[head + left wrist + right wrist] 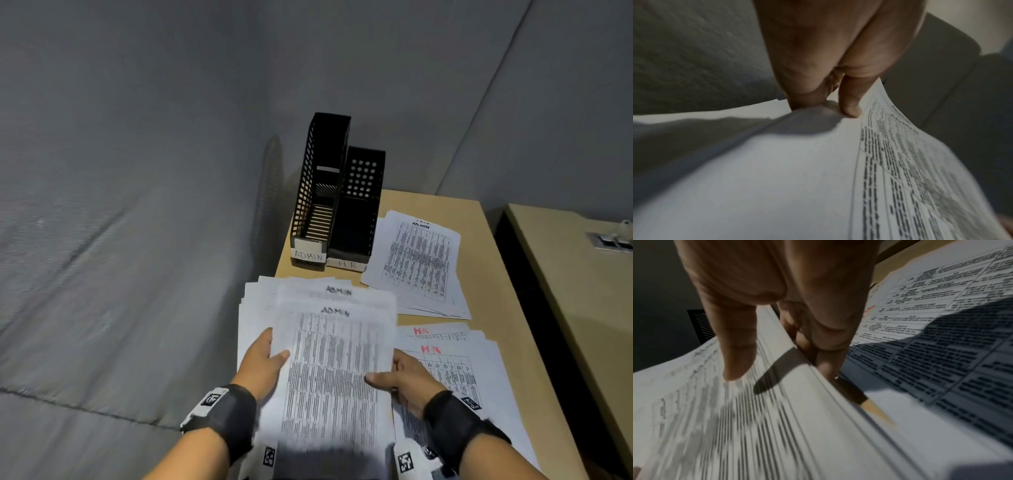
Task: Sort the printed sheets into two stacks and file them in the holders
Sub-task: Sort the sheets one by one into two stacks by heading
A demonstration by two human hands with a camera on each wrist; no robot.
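Observation:
Both hands hold a loose pile of printed sheets headed ADMIN (334, 370) over the table's near left corner. My left hand (270, 356) pinches its left edge, thumb on top (851, 110). My right hand (394, 375) grips the right edge, thumb (737, 360) on the print and fingers under. A stack headed HR in red (455, 370) lies to the right on the table. Another ADMIN stack (416, 263) lies further back. Two black holders stand at the far left corner, labelled ADMIN (315, 192) and HR (359, 205), both without paper inside.
The wooden table (438, 202) sits in a corner of grey padded walls (137, 205). A second table (565, 246) with a socket plate stands to the right across a dark gap. The held pile's sheets are fanned out unevenly at their top edges.

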